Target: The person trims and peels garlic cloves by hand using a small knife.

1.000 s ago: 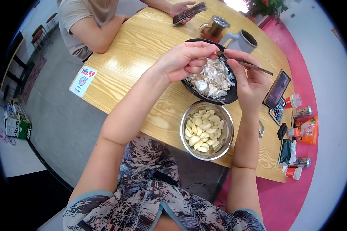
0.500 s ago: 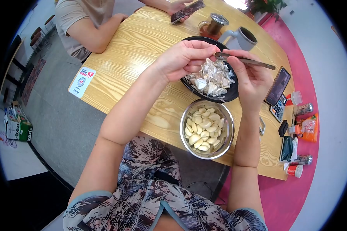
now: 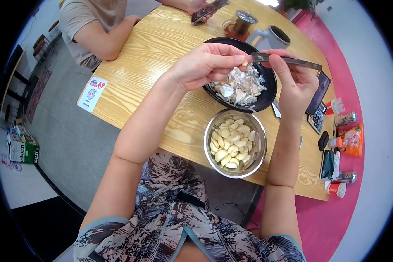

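Observation:
My left hand pinches a small garlic clove between thumb and fingers, most of it hidden. In my right hand is a slim, flat, knife-like metal tool, its left tip close to the clove. Both hands are over a black bowl holding a heap of papery garlic skins. Nearer to me stands a steel bowl with many peeled garlic cloves inside.
A grey mug and a glass teapot stand behind the black bowl. Across the wooden table, another person's hand holds a phone. On the right lie a phone, a calculator, jars and an orange packet.
My right hand and the metal tool have moved right and slightly nearer to me. The left hand has shifted slightly, and the clove at its fingertips shows more clearly.

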The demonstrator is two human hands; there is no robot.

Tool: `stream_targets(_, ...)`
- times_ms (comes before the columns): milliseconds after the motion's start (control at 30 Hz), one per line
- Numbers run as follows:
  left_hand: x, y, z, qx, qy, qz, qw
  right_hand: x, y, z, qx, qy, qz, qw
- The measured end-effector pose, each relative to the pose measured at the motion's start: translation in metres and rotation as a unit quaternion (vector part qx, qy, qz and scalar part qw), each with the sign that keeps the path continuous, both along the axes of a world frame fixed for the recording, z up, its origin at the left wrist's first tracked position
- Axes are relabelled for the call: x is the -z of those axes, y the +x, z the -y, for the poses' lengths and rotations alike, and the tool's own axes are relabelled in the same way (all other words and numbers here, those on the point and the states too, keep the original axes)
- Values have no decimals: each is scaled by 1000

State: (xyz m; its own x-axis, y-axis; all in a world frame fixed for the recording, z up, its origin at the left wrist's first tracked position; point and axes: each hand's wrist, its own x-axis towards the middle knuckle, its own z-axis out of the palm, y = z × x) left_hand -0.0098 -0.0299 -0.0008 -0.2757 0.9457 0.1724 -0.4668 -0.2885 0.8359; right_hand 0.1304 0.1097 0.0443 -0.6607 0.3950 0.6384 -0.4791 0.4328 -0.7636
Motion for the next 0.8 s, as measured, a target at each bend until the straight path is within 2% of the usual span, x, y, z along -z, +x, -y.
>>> stream_targets(167,0,-1,0,34,-20,-33,999,-3,1,-8,43,18,-30,998)
stream_targets(300,1,-1,-2,39,-13,-16,999,-5,0,-15,86,-8,-55,995)
stream_targets(367,0,-1,-3,10,-14,28,999,0,0,-22,137,136,141,971)
stream_targets(400,0,-1,-3,9,-13,26,1000,3,-2,-21,136,125,171,968)
stream_targets(433,0,-1,-4,2,-12,55,998,3,-4,-19,135,125,169,968)
stream_targets(500,3,-3,-5,-8,-9,85,996,1,-5,-10,58,19,45,997)
stream_targets(533,6,-6,-6,1,12,108,994,-1,-3,-5,19,2,25,999)
stream_targets(633,12,-7,-9,16,39,138,989,0,-2,1,-22,6,16,1000)
stream_targets(800,11,-4,-9,6,35,142,989,3,-3,5,-28,23,3,999)
